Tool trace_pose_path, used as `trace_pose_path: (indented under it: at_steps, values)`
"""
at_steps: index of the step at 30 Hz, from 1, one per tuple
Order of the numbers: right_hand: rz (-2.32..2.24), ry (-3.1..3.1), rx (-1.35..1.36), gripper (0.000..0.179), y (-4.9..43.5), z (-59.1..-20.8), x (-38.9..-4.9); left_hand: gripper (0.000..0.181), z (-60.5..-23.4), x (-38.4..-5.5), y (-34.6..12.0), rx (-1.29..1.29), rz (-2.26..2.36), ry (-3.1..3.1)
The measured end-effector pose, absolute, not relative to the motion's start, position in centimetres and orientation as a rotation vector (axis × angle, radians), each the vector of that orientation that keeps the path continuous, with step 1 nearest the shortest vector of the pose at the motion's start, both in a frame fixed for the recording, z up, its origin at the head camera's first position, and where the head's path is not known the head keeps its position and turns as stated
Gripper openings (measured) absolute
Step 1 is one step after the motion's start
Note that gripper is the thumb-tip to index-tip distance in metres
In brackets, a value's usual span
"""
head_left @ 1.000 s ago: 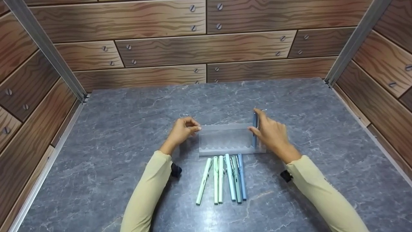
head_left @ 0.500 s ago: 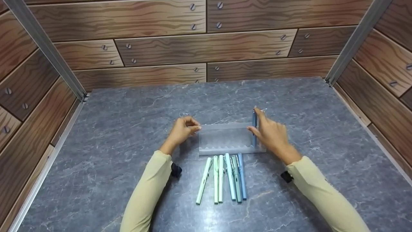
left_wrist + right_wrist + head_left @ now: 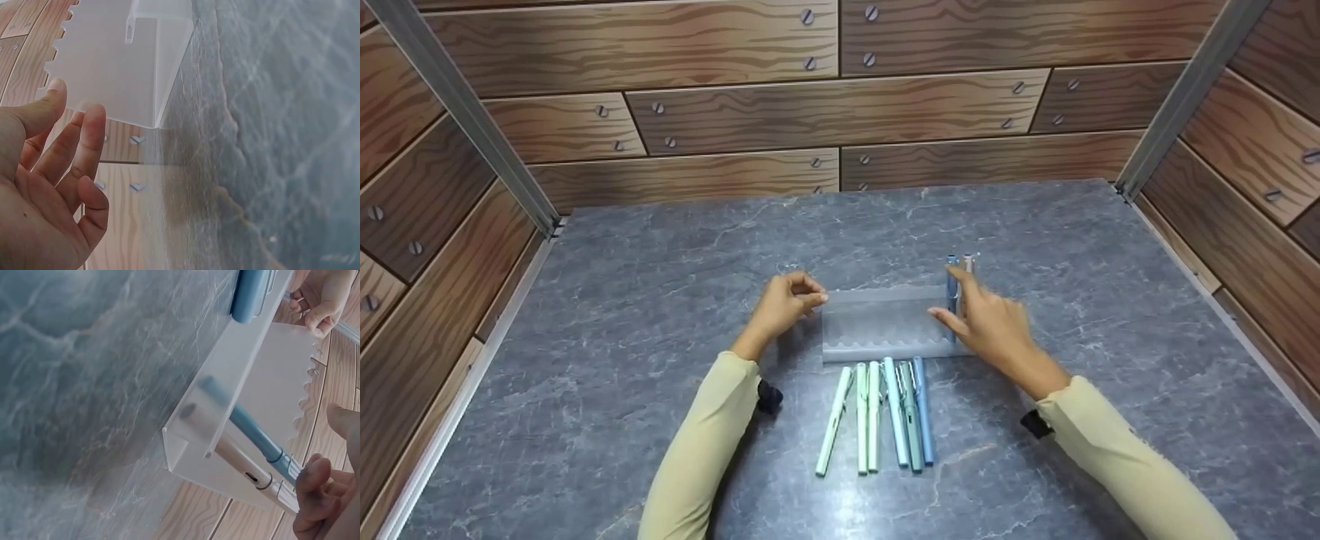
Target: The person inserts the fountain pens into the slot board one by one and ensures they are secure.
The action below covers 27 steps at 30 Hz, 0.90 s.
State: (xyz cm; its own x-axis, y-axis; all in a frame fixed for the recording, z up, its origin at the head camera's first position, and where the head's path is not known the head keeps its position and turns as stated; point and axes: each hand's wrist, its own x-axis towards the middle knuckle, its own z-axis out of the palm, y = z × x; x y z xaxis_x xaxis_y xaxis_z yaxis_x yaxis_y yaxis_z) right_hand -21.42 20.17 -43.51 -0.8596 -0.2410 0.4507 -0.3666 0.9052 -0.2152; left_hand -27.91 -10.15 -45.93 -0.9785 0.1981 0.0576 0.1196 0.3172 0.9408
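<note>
1. Three wood-plank walls rose around the work area.
2. The grey marbled table spread between them.
3. A translucent rack with a notched edge stood near the middle of the table, its long side facing the person.
4. A row of six pens, in greens and blues, lay just in front of the rack, the leftmost slanting apart from its neighbours.
5. The right hand was at the rack's right end, thumb and forefinger spread wide; whether the fingertip touched a pen I could not tell.
6. The left hand pinched the rack's left corner narrowly between thumb and finger.
7. A slim blue pen and a beige pen stood tilted side by side in the rack's right end, caps up.
</note>
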Motion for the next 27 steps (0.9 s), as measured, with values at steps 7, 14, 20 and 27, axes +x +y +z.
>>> trace_pose_path:
  at_steps: [7,14,20,27]
  values:
    - [0.468,-2.712,0.455,0.067,20.1,-43.5,-20.8,0.006,-45.7,-27.8,-10.2,0.278,1.759,2.494]
    - [0.472,-2.751,0.481,0.067,19.8,-43.4,-20.1,0.006,-45.5,-27.7,-10.1,0.283,1.757,2.484]
    - [0.491,-2.793,0.488,0.066,19.5,-43.5,-19.5,0.006,-45.5,-27.9,-10.2,0.283,1.757,2.491]
    - [0.511,-2.883,0.513,0.068,19.4,-43.8,-18.7,0.007,-45.7,-27.8,-10.2,0.310,1.758,2.496]
